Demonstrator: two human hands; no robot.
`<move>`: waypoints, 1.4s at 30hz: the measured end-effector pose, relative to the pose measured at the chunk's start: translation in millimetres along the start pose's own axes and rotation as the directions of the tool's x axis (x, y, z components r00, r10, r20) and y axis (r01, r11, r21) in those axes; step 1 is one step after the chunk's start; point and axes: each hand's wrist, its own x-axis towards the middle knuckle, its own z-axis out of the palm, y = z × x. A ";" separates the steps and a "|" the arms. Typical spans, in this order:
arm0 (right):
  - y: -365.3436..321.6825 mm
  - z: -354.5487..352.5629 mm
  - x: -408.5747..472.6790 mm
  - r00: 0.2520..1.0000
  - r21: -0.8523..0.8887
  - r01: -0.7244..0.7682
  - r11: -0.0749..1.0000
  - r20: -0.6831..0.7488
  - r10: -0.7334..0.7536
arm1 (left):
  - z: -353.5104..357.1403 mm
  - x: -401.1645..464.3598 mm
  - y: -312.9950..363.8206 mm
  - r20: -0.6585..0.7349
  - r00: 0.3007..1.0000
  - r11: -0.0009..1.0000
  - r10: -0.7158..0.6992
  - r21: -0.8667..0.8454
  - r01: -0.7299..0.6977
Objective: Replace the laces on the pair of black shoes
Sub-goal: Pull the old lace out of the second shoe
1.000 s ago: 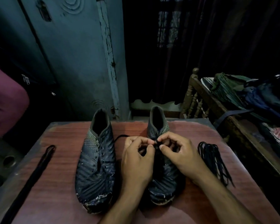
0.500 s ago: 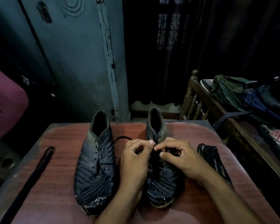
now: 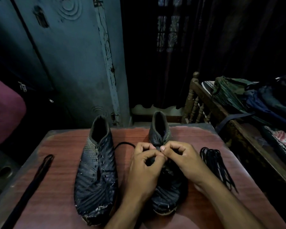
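Two worn black shoes stand toes toward me on a reddish wooden table. The left shoe has no hand on it. Over the throat of the right shoe my left hand and my right hand meet, fingers curled, pinching a black lace; the lace's loop curves out to the left of the hands. The shoe's eyelets are hidden under my hands. A bundle of black laces lies to the right of that shoe. A single long black lace lies stretched along the table's left side.
A wooden bed rail with piled clothes stands close on the right. A teal metal cupboard rises behind the table. A maroon bag sits at the far left, and a dark curtain hangs behind.
Both hands stay on the right shoe's lace; they have shifted slightly up toward the shoe's opening, with fingertips pressed closer together. The shoes and loose laces have not moved.
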 end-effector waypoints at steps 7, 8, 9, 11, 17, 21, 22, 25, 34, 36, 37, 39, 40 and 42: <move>-9.3 -5.2 -3.4 0.988 -0.079 0.036 0.996 0.155 -0.023 | -2.6 3.7 4.0 -0.115 0.979 0.976 -0.167 -0.157 0.148; -10.7 -4.7 -3.5 0.983 -0.102 0.046 0.994 0.184 -0.026 | -2.4 3.8 3.8 -0.101 0.980 0.976 -0.171 -0.152 0.155; -11.8 -4.6 -3.4 0.979 -0.118 0.056 0.991 0.200 -0.032 | -1.9 3.8 4.1 -0.091 0.981 0.977 -0.170 -0.145 0.155; -12.7 -5.5 -3.7 0.977 -0.125 0.070 0.990 0.210 -0.042 | -1.0 3.5 3.1 -0.093 0.981 0.977 -0.173 -0.145 0.159; -5.7 -0.8 -3.3 0.991 -0.065 0.016 0.998 0.136 -0.007 | -1.8 5.1 0.9 -0.119 0.977 0.976 -0.174 -0.156 0.155; -8.8 0.6 -2.8 1.000 0.000 -0.028 1.000 0.006 0.028 | -2.3 3.9 1.2 -0.112 0.992 0.998 -0.059 -0.042 0.055; -9.3 0.1 -2.4 0.998 0.006 -0.049 0.999 -0.025 0.049 | -2.3 4.1 1.2 -0.108 0.994 1.000 -0.030 -0.002 0.030; -9.6 2.3 -1.6 0.996 0.032 -0.084 0.996 -0.041 0.085 | -1.7 1.7 1.8 -0.039 0.998 0.997 0.044 0.072 -0.041; -6.0 2.3 -1.5 0.999 0.092 -0.046 0.995 0.021 0.045 | -0.2 0.6 -3.3 0.088 0.992 0.992 0.087 0.080 -0.094; -9.7 2.0 -1.9 0.998 0.090 -0.027 0.996 0.051 0.022 | -0.3 3.1 -6.3 0.010 0.998 0.998 0.054 0.023 -0.054; -11.0 1.4 -2.5 0.997 0.089 -0.021 0.996 0.071 0.015 | 0.1 4.1 -7.4 -0.023 0.999 1.000 0.030 0.007 -0.029; -11.9 -1.6 -3.6 0.994 0.074 -0.010 0.997 0.109 0.002 | 1.5 4.6 -6.8 -0.051 0.999 1.000 -0.006 -0.017 0.005; -11.4 -3.4 -4.1 0.991 0.066 -0.004 0.998 0.131 -0.005 | 2.0 4.4 -6.1 -0.053 0.998 1.000 -0.016 -0.019 0.015; -11.2 -6.1 -4.7 0.984 0.050 0.008 0.999 0.178 -0.016 | 1.7 4.3 -4.6 -0.057 0.998 0.999 -0.035 -0.011 0.035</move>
